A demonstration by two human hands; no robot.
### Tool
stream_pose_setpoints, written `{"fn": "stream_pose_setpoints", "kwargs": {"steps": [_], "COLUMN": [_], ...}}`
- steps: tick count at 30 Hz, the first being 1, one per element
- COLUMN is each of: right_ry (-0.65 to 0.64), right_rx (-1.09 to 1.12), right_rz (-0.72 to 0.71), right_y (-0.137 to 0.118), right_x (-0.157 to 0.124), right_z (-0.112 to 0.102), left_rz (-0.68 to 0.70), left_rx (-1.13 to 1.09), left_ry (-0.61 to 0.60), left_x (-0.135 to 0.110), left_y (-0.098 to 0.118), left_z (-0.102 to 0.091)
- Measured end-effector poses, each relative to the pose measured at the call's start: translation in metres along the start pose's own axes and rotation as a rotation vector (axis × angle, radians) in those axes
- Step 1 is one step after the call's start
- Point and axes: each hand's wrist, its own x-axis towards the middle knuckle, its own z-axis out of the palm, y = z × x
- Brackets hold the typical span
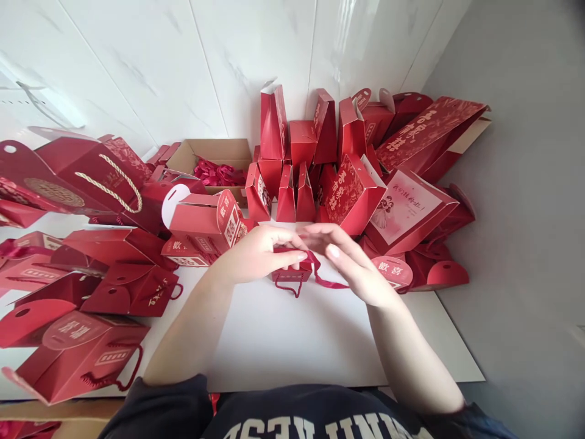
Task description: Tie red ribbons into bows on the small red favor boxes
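Observation:
A small red gift box (286,276) with a dark red cord handle (289,289) stands on the white table in front of me. My left hand (265,253) is closed over its top, thumb and fingers pinching a dark red ribbon (326,283). From the pinch the ribbon loops to the right and its tail hangs toward my other hand. My right hand (354,265) is at the right of the box, fingers stretched and apart from the thumb, with nothing visible between them. Its fingertips come close to my left fingers; whether they touch is unclear.
Several red gift boxes crowd the left side, including one with a rope handle (114,180). A cardboard box (212,148) of dark red ribbons (219,174) stands at the back. Tall red boxes (273,122) line the tiled wall; a grey wall (525,213) bounds the right.

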Motion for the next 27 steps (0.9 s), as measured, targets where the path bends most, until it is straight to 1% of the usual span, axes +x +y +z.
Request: {"fn": "stream_pose_setpoints", "kwargs": {"steps": [1,2,4,6,7,9,10,11,12,14,15,17,19,22,25,27], "right_ry": [-0.039,-0.049,-0.011,0.037,0.036,-0.010,-0.034,-0.044,-0.025,0.104,0.190,0.312,0.338,0.318,0.302,0.296], "right_rx": [0.022,0.011,-0.050,-0.104,-0.122,-0.156,-0.177,-0.199,-0.221,-0.283,-0.320,-0.377,-0.402,-0.407,-0.395,-0.383], "right_rz": [0.066,0.109,0.164,0.185,0.203,0.245,0.258,0.260,0.251,0.224,0.220,0.233,0.248,0.240,0.243,0.250], "right_y": [0.003,0.006,0.012,0.017,0.018,0.021,0.023,0.025,0.029,0.038,0.043,0.052,0.057,0.057,0.055,0.054], "right_x": [0.005,0.009,0.011,0.009,0.008,0.008,0.009,0.011,0.013,0.017,0.018,0.019,0.016,0.012,0.008,0.007], "right_z": [0.004,0.005,0.005,0.001,-0.001,-0.003,-0.004,-0.003,-0.003,-0.002,-0.003,-0.005,-0.008,-0.010,-0.010,-0.011], "left_rz": [-0.002,-0.016,-0.069,-0.119,-0.129,-0.111,-0.083,-0.045,0.006,0.121,0.178,0.267,0.295,0.240,0.206,0.207], "left_rx": [0.002,-0.003,-0.019,-0.029,-0.032,-0.029,-0.024,-0.011,0.013,0.135,0.235,0.419,0.573,0.737,0.826,0.862], "left_ry": [-0.008,-0.005,0.020,0.056,0.070,0.084,0.107,0.150,0.223,0.455,0.522,0.594,0.624,0.612,0.565,0.568], "left_x": [0.002,0.004,0.003,0.001,0.000,0.001,0.003,0.004,0.006,0.009,0.010,0.009,0.008,0.007,0.007,0.006], "left_y": [-0.001,-0.004,-0.012,-0.021,-0.026,-0.033,-0.037,-0.040,-0.043,-0.051,-0.054,-0.062,-0.067,-0.070,-0.070,-0.070], "left_z": [0.002,0.002,-0.003,-0.009,-0.011,-0.009,-0.005,0.001,0.008,0.024,0.031,0.040,0.045,0.047,0.052,0.057]}}
